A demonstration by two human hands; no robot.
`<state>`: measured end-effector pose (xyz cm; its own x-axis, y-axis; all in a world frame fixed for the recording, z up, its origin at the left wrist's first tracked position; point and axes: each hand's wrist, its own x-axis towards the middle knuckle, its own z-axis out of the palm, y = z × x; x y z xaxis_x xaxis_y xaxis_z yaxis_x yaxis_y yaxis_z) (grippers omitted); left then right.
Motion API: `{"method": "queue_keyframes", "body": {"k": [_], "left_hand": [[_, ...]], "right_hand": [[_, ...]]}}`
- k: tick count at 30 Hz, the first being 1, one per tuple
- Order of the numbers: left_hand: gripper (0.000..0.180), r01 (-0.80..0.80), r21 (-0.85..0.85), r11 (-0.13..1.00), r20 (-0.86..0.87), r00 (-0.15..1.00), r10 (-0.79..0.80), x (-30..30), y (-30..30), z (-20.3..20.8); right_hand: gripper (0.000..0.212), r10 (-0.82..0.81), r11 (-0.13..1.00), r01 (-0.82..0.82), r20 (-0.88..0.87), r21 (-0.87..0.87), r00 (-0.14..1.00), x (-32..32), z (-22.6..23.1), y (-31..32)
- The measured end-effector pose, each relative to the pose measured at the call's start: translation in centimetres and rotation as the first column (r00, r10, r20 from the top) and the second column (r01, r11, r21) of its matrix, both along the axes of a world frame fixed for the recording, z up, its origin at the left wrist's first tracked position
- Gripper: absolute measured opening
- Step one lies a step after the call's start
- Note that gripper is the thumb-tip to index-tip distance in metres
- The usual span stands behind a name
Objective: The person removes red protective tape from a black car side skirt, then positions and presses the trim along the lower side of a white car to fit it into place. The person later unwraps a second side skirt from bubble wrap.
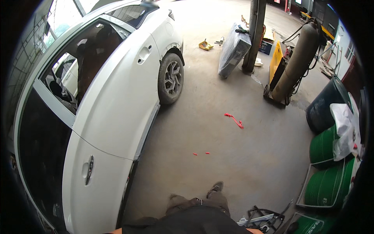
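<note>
Currently I can't tell whether the hands, outside my view, are gripping anything, while the white car (107,124) stands near left, a dark frame (260,219) lies near right and a slender red piece (235,120) farther off on the floor (194,117).

Grey floor (269,156), bright glare toward far end; dark pillar (255,35); pale wall (341,43) right.

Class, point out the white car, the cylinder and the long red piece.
Car (105,109): head view, on its white door.
Cylinder (297,60): head view, middle of its body.
Red piece (235,121): head view, halfway along it.
</note>
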<state>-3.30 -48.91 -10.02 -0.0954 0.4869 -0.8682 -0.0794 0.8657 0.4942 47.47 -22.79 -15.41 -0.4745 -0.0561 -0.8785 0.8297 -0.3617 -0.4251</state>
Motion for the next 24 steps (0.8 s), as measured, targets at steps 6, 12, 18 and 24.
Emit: {"method": "queue_keyframes", "body": {"k": [6, 12, 18, 24], "left_hand": [[0.024, 0.044, -0.048, 0.998, 0.035, 0.998, -0.043, 2.8, 5.4, 4.2], [0.019, 0.171, -0.021, 0.985, 0.183, 0.969, -0.164, 2.0, 17.1, 1.8], [0.029, 0.431, 0.526, 0.733, -0.212, 0.901, -0.378, -0.5, 34.5, -4.1], [0.039, 0.668, 0.462, 0.583, -0.222, 0.724, -0.654, -4.5, 54.2, -4.3]], "right_hand": [[0.045, 0.113, 0.993, -0.116, -0.178, -0.010, 0.978, 1.1, 1.5, 8.6], [0.042, -0.023, 0.867, 0.235, -0.435, 0.440, 0.900, -6.2, 0.7, 13.4], [0.042, -0.150, 0.871, 0.326, -0.432, 0.369, 0.889, -14.6, 0.7, 25.4], [0.042, -0.085, 0.842, 0.262, -0.364, 0.472, 0.927, -24.1, 2.9, 38.7]]}}
